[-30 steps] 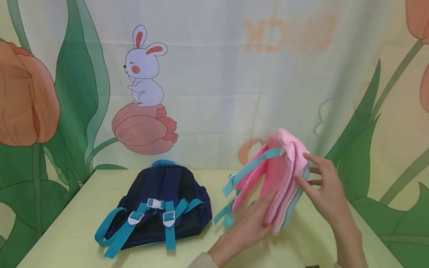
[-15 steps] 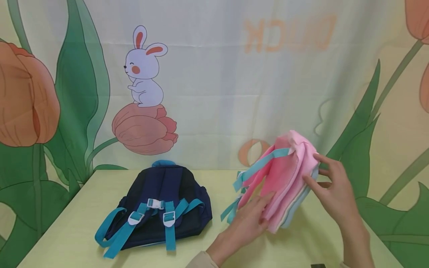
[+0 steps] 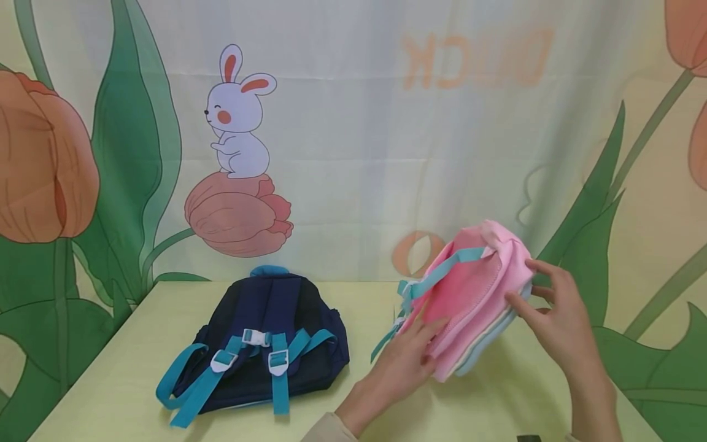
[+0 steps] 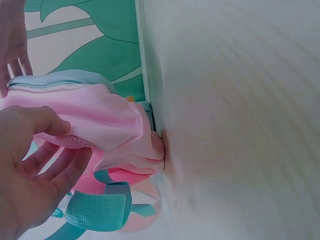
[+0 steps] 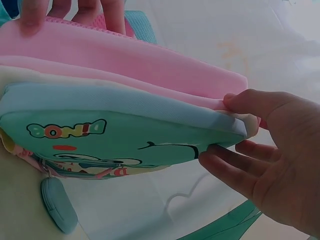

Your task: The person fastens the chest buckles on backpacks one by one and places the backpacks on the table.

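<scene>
Both hands hold a small pink backpack (image 3: 480, 294) at the right of the table, tilted, its back panel and teal straps (image 3: 447, 265) facing left. My left hand (image 3: 400, 362) pinches the lower edge of the back panel; in the left wrist view, the thumb and fingers (image 4: 70, 170) close on its mesh rim. Over at the opposite side, my right hand (image 3: 560, 325) grips the bag, thumb on the pink side and fingers on the front. The right wrist view shows a green front (image 5: 120, 132) with cartoon print and a teal oval tag (image 5: 59, 205) hanging from it.
A navy backpack (image 3: 270, 307) with teal straps and white buckles lies on the left of the pale yellow table (image 3: 110, 362). Behind stands a curtain (image 3: 342, 135) printed with a rabbit and tulips. A small dark object (image 3: 528, 438) shows at the bottom edge.
The pink backpack has moved to the right and slightly down, leaning further over, with its back panel turned more toward the head camera. Both hands moved along with it. The navy backpack stayed put.
</scene>
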Demonstrator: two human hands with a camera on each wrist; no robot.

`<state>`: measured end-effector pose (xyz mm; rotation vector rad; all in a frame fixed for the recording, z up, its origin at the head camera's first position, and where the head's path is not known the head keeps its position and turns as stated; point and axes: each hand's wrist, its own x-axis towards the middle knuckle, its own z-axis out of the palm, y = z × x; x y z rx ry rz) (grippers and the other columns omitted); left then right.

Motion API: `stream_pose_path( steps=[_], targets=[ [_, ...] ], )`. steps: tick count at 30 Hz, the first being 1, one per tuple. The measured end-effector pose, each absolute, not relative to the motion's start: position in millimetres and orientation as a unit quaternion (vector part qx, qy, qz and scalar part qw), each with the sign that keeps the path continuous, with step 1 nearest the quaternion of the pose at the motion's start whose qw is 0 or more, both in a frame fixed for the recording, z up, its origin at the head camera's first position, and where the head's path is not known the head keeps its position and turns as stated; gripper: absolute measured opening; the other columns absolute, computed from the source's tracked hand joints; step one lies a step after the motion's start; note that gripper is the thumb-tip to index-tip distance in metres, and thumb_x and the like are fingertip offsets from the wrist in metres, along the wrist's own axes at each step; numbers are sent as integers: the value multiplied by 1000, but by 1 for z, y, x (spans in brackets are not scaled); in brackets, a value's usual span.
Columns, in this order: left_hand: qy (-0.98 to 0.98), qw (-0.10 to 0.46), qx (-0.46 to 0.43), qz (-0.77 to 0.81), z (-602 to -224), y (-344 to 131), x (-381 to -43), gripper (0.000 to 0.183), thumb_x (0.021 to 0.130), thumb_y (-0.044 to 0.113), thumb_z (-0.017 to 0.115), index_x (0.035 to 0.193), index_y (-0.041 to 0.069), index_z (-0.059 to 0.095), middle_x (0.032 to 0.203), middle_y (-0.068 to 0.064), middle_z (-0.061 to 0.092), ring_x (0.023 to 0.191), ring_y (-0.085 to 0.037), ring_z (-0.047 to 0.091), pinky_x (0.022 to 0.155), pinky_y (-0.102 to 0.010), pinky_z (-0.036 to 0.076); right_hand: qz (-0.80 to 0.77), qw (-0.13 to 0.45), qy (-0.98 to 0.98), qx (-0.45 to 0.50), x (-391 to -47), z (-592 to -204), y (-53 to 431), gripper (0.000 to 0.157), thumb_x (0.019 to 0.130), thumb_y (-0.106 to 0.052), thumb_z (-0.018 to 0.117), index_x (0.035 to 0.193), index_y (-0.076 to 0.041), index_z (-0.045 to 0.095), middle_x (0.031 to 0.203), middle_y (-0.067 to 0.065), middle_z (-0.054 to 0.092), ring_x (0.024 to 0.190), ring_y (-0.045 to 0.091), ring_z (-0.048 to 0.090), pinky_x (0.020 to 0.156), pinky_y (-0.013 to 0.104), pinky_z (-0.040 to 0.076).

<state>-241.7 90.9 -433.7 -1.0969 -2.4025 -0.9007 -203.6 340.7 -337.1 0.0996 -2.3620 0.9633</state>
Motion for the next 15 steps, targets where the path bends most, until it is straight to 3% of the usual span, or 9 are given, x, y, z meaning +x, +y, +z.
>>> stream_pose_path(
  steps=[2,7,13,15],
  targets=[
    [-851,177,-384,-312,-433,91,-242,74,83,6,73,149,24,44,127,-3,60,90,-11,55,73,-13,44,359,292,-886,37,-204,-338,342,68,89,-24,75,147,-10,42,140,14,42,98,-9,51,70,8,48],
    [-854,175,-376,-313,-431,90,-245,70,83,7,73,146,25,49,122,-1,62,91,-9,56,74,-13,46,347,304,-887,36,-205,-339,344,67,88,-23,76,144,-6,44,136,17,44,101,24,60,68,7,48],
    [-853,172,-374,-321,-429,89,-247,65,84,6,72,143,25,53,119,0,63,92,-7,57,79,-15,49,339,312,-887,34,-206,-341,347,68,87,-24,77,143,-4,44,134,17,44,100,23,59,66,7,48],
    [-853,181,-375,-315,-429,88,-248,64,83,5,72,141,25,55,117,1,63,91,-7,56,79,-15,49,343,311,-886,36,-207,-341,347,69,87,-23,78,144,-3,44,134,18,44,102,29,60,66,7,48]
  ],
)
